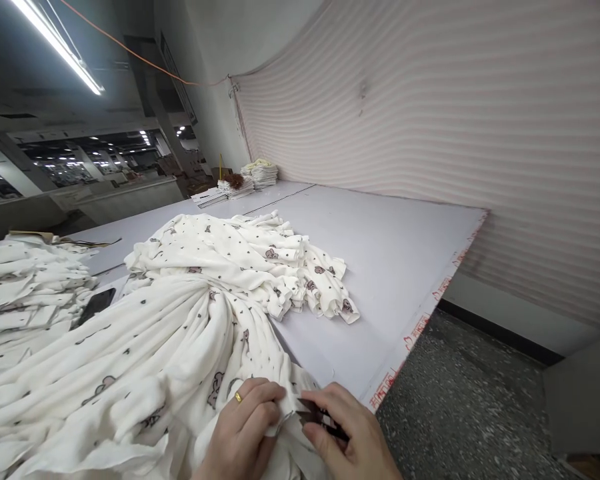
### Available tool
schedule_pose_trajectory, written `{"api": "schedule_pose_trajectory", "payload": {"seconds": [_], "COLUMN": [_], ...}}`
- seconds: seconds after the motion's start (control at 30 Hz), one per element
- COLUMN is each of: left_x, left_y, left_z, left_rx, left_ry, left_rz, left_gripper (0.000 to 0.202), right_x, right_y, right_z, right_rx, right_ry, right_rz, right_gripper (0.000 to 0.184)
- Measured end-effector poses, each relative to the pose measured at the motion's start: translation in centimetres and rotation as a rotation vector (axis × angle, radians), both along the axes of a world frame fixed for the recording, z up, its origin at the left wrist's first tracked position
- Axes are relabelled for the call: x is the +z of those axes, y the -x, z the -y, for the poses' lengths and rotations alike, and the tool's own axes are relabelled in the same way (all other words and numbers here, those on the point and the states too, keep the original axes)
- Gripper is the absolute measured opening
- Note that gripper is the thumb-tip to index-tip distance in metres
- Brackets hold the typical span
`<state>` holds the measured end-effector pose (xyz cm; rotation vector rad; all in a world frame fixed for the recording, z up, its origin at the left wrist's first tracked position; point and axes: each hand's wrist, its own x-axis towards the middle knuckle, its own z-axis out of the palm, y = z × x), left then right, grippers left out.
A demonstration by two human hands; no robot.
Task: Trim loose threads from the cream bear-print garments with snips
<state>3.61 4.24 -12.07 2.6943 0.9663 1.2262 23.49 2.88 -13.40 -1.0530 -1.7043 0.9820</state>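
A large heap of white fabric (pixel 180 320) with a dark animal-and-dot print lies gathered in folds along the table's near side. My left hand (pixel 253 423), with a gold ring, has its fingers curled closed on an edge of this fabric near the front. Close to its right, my right hand (pixel 350 427) grips thread snips (pixel 325 420). The pointed blades aim left at the fabric edge beside my left fingertips. Whether the blades touch the cloth I cannot tell. A second bunched pile of the same print (pixel 230 247) sits just beyond.
The pale table (pixel 380 233) has an edge with red lettering tape (pixel 420 327) at right. More printed fabric (pixel 25 287) lies at far left beside a dark phone-like object (pixel 97 303). Folded stacks (pixel 260 172) stand at the back. A striped sheet (pixel 430 100) hangs behind.
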Motion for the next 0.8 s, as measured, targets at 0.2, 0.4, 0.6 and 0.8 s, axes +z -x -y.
{"api": "schedule_pose_trajectory", "payload": {"seconds": [0.2,0.4,0.6,0.8], "left_x": [-0.08,-0.07,0.26,0.06], "left_y": [-0.03,0.04,-0.18,0.09], "left_z": [-0.04,-0.07,-0.16,0.08], "left_rx": [-0.023,-0.029,-0.035,-0.020], "left_ry": [0.021,0.029,0.018,0.017], "left_rz": [0.001,-0.003,0.010,0.024], "left_gripper": [0.027,0.027,0.027,0.027], "right_x": [0.37,0.81,0.69,0.61], "right_y": [-0.02,-0.09,-0.11,-0.02], "right_z": [-0.01,-0.52,-0.53,-0.28], "right_rx": [0.017,0.066,0.070,0.058], "right_ry": [-0.012,0.021,0.034,0.035], "right_rz": [0.049,0.044,0.029,0.016], "right_gripper": [0.027,0.022,0.021,0.021]}}
